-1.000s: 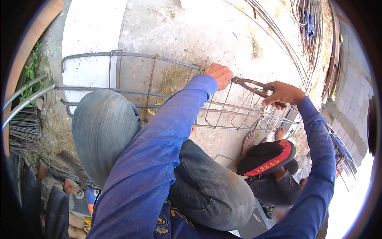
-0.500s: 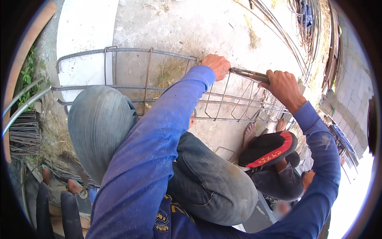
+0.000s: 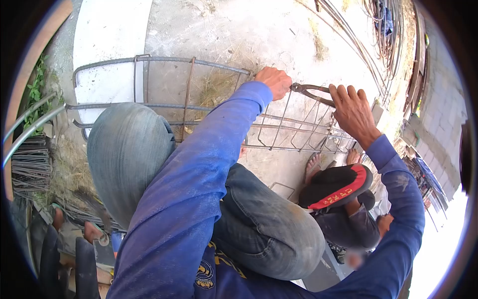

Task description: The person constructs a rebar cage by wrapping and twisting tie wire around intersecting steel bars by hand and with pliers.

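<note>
So the right hand (image 3: 354, 113) has pincers (image 3: 312, 92) by the handles, tips right beside the left hand (image 3: 273, 82). That one's curled at the rebar cage (image 3: 199, 106), can't tell what it's gripping. Past the cage, concrete ground (image 3: 239, 30) and rods (image 3: 356, 52).

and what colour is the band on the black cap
The band is red with yellow lettering, best seen in the head view.

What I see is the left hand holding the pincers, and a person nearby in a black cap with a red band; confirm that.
Wrong hand: the head view shows the right hand holding the pincers. The person's black cap with a red band is correct.
</note>
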`<state>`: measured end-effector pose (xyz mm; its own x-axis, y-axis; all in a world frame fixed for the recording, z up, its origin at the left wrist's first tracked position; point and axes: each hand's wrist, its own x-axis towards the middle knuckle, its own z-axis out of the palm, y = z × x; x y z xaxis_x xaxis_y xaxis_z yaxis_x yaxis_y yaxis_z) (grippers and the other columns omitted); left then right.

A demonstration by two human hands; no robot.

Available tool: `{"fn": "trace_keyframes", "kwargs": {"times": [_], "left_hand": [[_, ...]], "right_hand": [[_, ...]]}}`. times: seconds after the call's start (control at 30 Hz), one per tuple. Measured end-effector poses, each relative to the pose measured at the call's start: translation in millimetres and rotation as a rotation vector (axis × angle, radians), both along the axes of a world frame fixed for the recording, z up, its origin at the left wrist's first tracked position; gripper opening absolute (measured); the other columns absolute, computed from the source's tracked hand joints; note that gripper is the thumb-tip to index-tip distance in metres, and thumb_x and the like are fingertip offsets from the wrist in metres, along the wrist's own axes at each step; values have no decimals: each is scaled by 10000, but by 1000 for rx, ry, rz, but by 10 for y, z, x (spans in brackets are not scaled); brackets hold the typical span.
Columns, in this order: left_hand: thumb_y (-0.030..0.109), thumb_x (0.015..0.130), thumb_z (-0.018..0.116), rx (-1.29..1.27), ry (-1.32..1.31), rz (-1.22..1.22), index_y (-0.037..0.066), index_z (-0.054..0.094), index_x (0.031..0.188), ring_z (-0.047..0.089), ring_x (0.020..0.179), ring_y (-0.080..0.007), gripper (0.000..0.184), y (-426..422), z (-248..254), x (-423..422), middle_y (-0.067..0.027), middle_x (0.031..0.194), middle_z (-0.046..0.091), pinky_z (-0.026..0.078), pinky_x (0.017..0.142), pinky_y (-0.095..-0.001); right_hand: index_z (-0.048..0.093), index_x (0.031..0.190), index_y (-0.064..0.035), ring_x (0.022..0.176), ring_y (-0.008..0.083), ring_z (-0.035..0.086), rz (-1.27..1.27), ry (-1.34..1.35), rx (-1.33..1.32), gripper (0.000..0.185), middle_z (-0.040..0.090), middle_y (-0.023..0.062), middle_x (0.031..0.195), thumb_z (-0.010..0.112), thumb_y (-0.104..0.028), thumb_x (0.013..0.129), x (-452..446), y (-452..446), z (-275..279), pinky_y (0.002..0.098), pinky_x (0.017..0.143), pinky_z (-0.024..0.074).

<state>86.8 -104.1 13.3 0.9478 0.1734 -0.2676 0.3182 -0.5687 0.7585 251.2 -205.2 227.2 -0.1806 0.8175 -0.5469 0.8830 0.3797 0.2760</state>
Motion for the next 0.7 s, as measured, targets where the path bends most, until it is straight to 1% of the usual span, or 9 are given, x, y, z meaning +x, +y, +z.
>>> {"fn": "trace_keyframes", "kwargs": {"times": [0.13,0.23,0.37,0.4,0.5,0.53,0.63,0.67,0.7], "left_hand": [[318,953,664,5,-3,4,78,771,917,742,845,-386,265,-7,2,-4,-174,889,756,588,748,-498],[326,953,662,29,-9,-5,89,770,935,743,843,-383,261,-12,-24,-14,-174,891,756,588,749,-499],[322,959,659,53,-38,-37,103,767,963,742,842,-383,244,-31,-69,4,-172,887,755,586,741,-503],[321,960,657,57,-42,-30,106,767,967,741,841,-384,241,-9,-63,-6,-171,885,754,585,737,-504],[315,963,655,57,-50,-46,109,767,971,740,838,-386,234,-32,-73,-11,-170,881,753,581,731,-506],[312,964,654,59,-48,-43,109,768,970,740,838,-387,232,-29,-78,-10,-171,879,752,580,730,-508],[297,961,656,48,-67,-29,112,770,979,736,826,-393,218,-44,-87,-11,-171,874,751,577,735,-512],[295,961,658,50,-68,-26,114,770,979,735,821,-394,214,-40,-86,-16,-170,867,749,577,733,-513],[292,960,659,51,-70,-24,116,771,980,734,816,-395,210,-48,-91,-24,-170,859,748,577,731,-513]], "right_hand": [[632,1258,-12,831,243,666,-9,-13,-6,405,637,73,925,711,-219,919,90,-68,0,416,721,528],[705,1174,2,772,265,706,-494,10,-296,374,683,97,821,723,-289,941,171,46,-153,419,731,558],[737,1076,39,616,198,701,-1579,382,-889,461,707,129,747,779,-388,908,409,352,-80,338,569,566],[744,1044,38,537,150,660,-1632,391,-864,445,704,124,746,800,-375,889,363,435,-25,309,482,524],[737,1100,-24,630,219,706,-1132,146,-708,454,728,138,812,831,-386,842,375,510,-73,378,584,562],[728,1073,-25,811,325,733,-664,62,-443,473,746,175,904,872,-334,746,295,440,-19,437,734,572],[718,1050,-26,974,403,695,-684,103,-504,484,742,195,974,884,-287,678,59,511,128,480,866,539],[705,1011,-12,786,337,719,-582,156,-461,438,737,167,893,879,-262,696,203,340,-17,435,722,566],[701,986,-7,729,304,706,-878,221,-614,413,727,151,861,873,-253,702,272,373,-33,410,671,558]]}}
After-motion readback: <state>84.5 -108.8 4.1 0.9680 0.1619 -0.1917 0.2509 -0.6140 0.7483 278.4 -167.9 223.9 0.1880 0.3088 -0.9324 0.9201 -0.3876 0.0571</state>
